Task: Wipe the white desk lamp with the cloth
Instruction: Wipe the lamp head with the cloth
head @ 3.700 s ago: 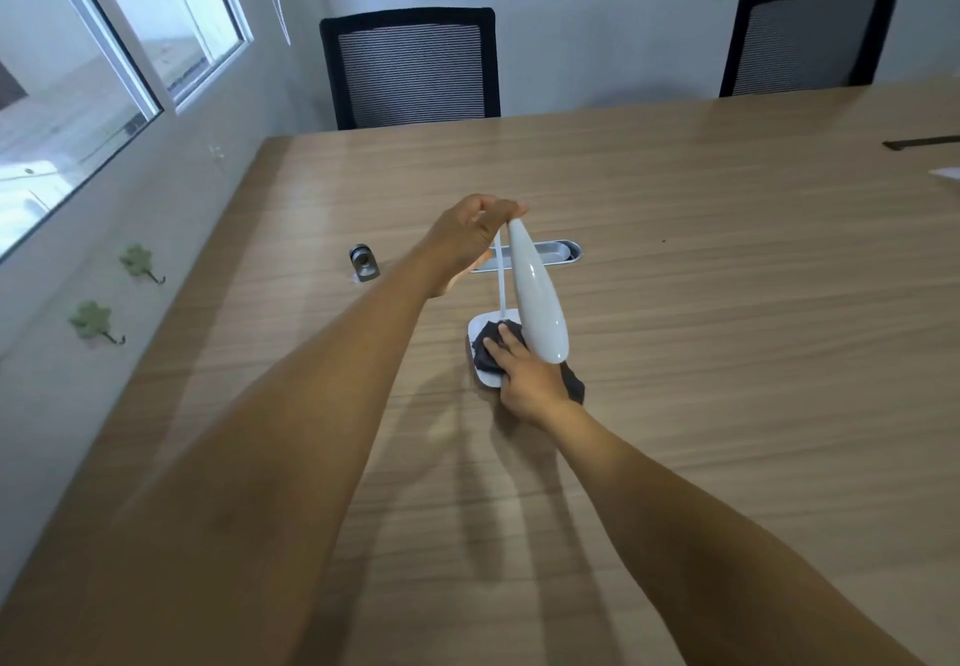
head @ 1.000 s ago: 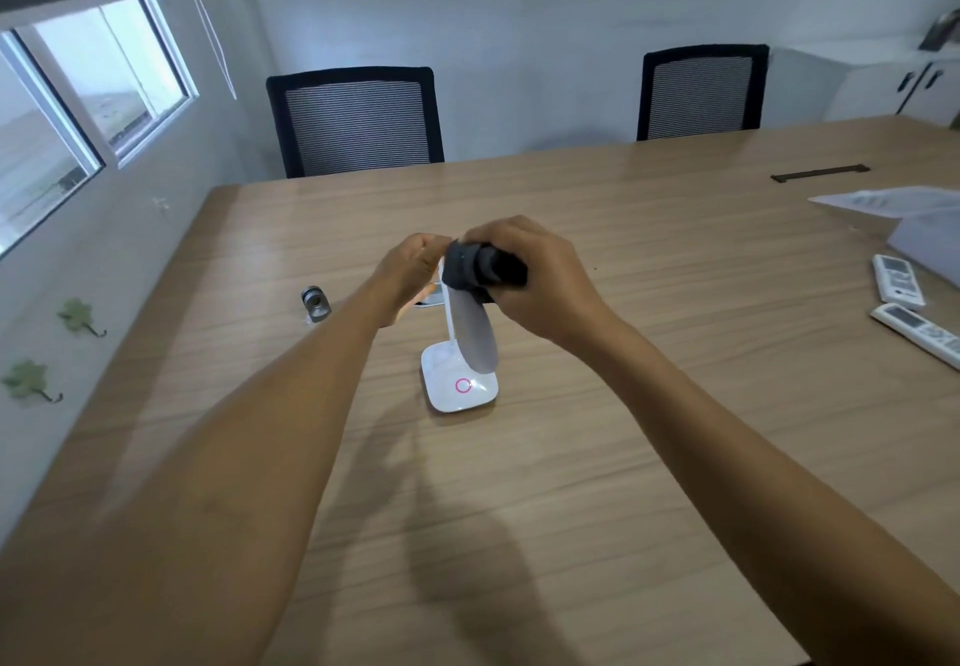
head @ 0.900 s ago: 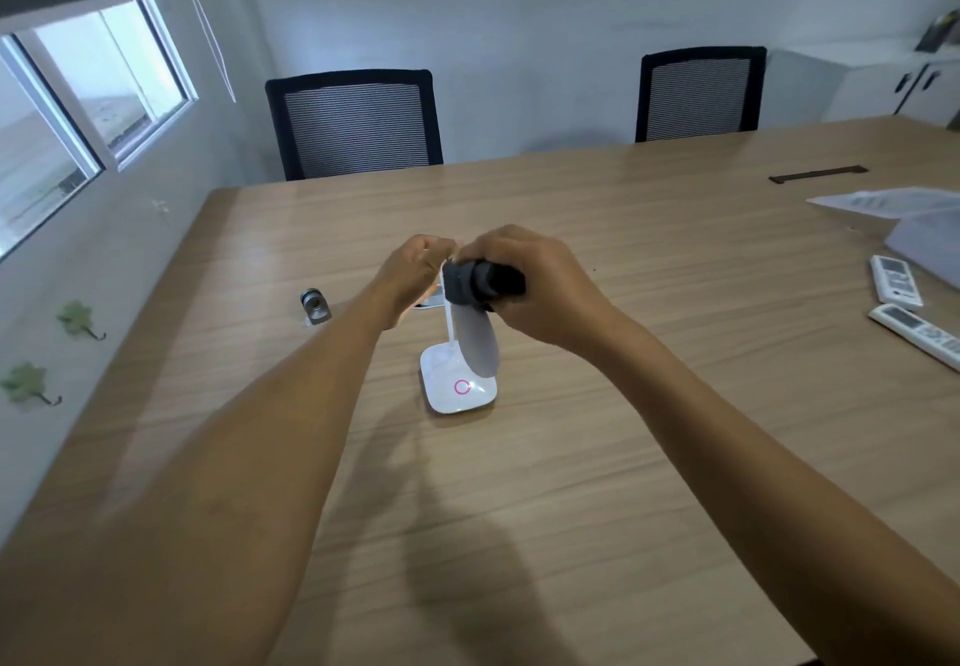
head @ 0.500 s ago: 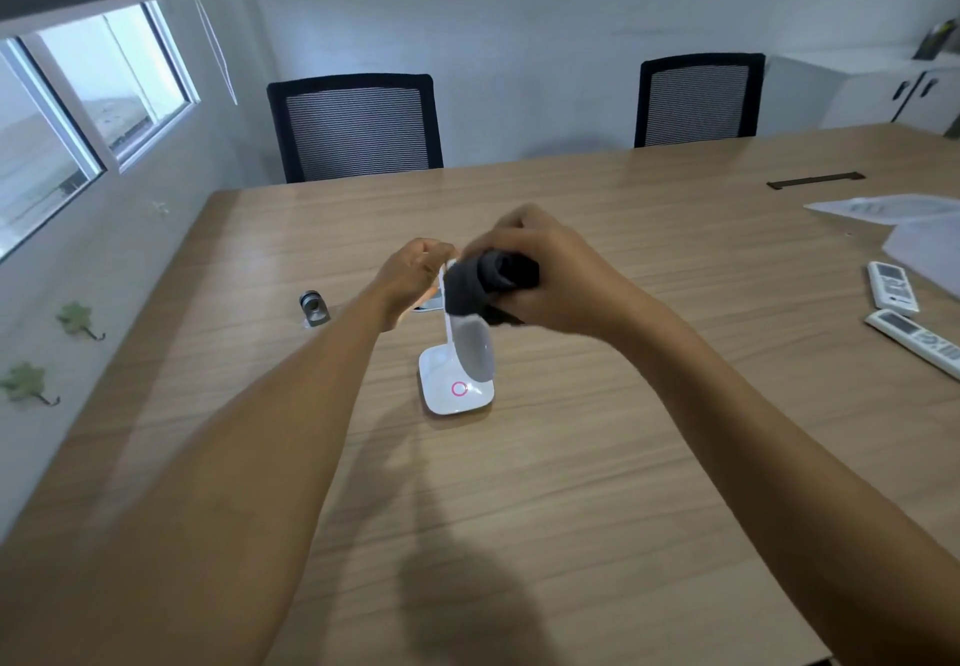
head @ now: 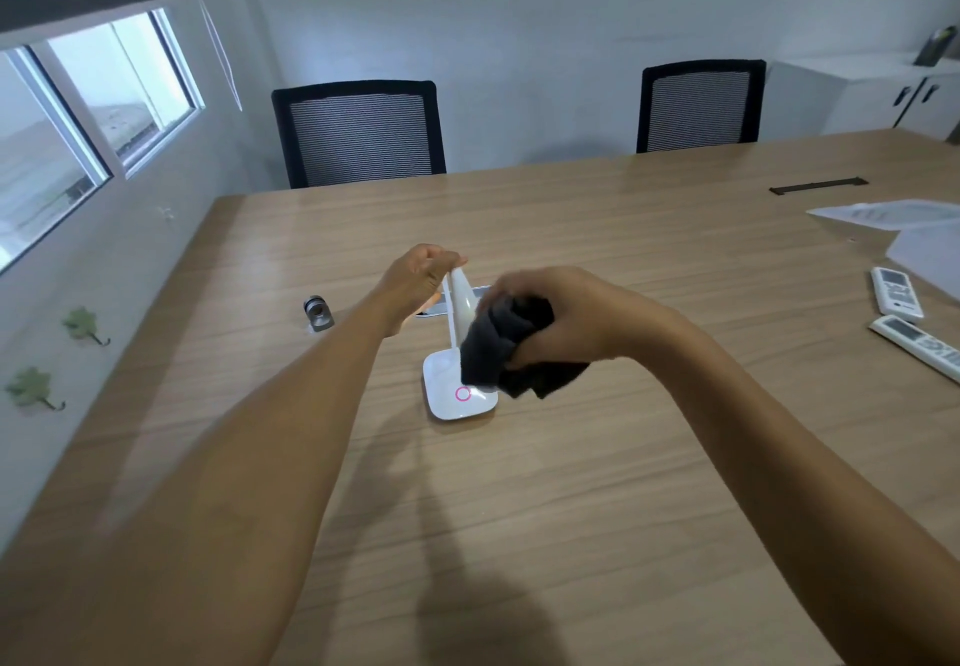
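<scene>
— Where's the lamp?

— Centre of the table. My left hand pinches its top at 12 o'clock; my right hand is closed around the cloth, pressed on the lamp head.

— Any risk?

— It looks light. If I rub too hard toward 6 o'clock, the base could tip or skid.

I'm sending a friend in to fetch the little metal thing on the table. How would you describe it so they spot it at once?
Start at the wooden table and go to its window side, left of the white lamp. There, just beyond the left hand, stands a small silver cylinder on the tabletop. It is the only shiny metal item; the remotes lie flat and white at the far right.
</scene>
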Tool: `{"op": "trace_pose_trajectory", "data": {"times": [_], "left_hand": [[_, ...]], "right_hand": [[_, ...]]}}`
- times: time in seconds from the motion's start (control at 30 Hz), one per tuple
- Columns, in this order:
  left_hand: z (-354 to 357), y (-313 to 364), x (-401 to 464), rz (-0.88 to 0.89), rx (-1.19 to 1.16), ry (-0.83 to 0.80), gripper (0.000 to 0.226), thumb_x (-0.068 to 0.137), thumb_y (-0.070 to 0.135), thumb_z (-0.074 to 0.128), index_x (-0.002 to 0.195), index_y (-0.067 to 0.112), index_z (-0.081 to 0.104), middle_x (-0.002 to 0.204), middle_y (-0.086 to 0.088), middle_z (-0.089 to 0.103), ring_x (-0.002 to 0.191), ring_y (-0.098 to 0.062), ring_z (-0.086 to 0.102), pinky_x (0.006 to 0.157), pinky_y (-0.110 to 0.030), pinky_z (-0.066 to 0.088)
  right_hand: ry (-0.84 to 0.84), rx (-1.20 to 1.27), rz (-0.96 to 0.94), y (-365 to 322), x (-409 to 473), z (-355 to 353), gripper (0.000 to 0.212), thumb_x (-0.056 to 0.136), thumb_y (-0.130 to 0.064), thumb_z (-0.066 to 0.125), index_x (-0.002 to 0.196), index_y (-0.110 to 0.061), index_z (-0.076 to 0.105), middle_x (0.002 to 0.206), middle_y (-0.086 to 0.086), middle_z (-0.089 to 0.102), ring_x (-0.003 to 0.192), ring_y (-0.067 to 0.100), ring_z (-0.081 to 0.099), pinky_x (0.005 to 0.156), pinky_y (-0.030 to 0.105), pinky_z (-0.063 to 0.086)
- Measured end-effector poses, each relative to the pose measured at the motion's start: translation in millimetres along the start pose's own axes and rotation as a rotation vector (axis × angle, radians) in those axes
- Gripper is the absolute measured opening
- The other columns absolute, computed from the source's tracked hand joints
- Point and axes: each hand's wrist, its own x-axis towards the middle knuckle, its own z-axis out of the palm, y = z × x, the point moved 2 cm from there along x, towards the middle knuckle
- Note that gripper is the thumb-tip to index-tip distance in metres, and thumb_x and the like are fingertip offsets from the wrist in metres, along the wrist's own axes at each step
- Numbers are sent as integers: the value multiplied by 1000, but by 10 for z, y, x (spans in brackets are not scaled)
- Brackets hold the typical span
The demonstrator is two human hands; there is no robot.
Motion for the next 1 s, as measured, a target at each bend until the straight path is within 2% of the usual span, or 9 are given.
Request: {"op": "trace_pose_trajectory", "data": {"times": [0.07, 0.17, 0.27, 0.37, 0.47, 0.53, 0.77, 0.87, 1.0], "left_hand": [[2, 42, -21, 20, 46, -11, 40, 68, 46, 64, 96, 17, 59, 97, -1, 57, 89, -18, 53, 76, -29, 47], [13, 80, -32, 34, 69, -44, 44, 54, 53, 55, 80, 18, 59, 90, -4, 57, 82, -19, 50, 71, -31, 40], [6, 37, 24, 33, 101, 6, 48, 66, 51, 61, 98, 15, 63, 96, -1, 60, 84, -16, 54, 66, -26, 42], [11, -8, 52, 34, 87, 41, 38, 86, 38, 63, 114, 12, 59, 98, 5, 57, 83, -7, 53, 65, -19, 42], [7, -23, 54, 33, 95, 31, 41, 86, 37, 63, 117, 11, 58, 109, 1, 60, 95, -15, 55, 71, -19, 44], [6, -15, 46, 32, 95, 32, 42, 85, 38, 64, 117, 12, 59, 115, -2, 60, 101, -18, 55, 73, -20, 45], [-5, 25, 35, 22, 119, 8, 23, 84, 35, 58, 96, 15, 57, 83, 3, 58, 75, -13, 52, 57, -21, 38], [7, 16, 34, 28, 102, 40, 30, 83, 39, 62, 102, 16, 58, 90, 3, 59, 76, -10, 53, 62, -23, 43], [11, -16, 35, 9, 47, 30, 45, 77, 45, 69, 111, 16, 60, 113, -2, 62, 110, -23, 59, 93, -34, 50]], "right_hand": [[175, 77, 4, 23, 147, -95, 37, 66, -20, 77, 96, -22, 54, 83, -3, 64, 75, 14, 58, 66, 30, 49], [286, 171, 39, 54, 372, -62, 24, 70, -31, 77, 76, -21, 56, 71, -5, 56, 67, 13, 51, 60, 29, 41], [274, 243, 82, 192, 417, 95, 25, 70, -29, 78, 66, -20, 55, 61, -6, 51, 61, 11, 48, 58, 28, 38], [183, 368, 113, 322, 234, 157, 21, 69, -22, 79, 75, -8, 65, 66, -3, 57, 63, 8, 52, 60, 25, 41], [-52, 374, 148, 383, 59, 177, 12, 68, -18, 81, 71, -17, 69, 64, -8, 65, 63, 7, 60, 61, 22, 47], [-84, 372, 159, 377, 47, 130, 12, 68, -19, 81, 69, -20, 69, 65, -6, 65, 63, 10, 60, 59, 26, 47], [287, 636, 314, 260, 495, 124, 30, 74, -29, 77, 73, -12, 53, 61, 8, 57, 34, 14, 52, 30, 18, 37], [241, 622, 333, 332, 441, 212, 32, 72, -31, 78, 74, -12, 52, 60, 6, 56, 34, 12, 52, 33, 19, 39], [-17, 493, 265, 501, 191, 293, 41, 59, -37, 84, 80, -11, 59, 75, 4, 63, 66, 17, 61, 62, 32, 48]]}}
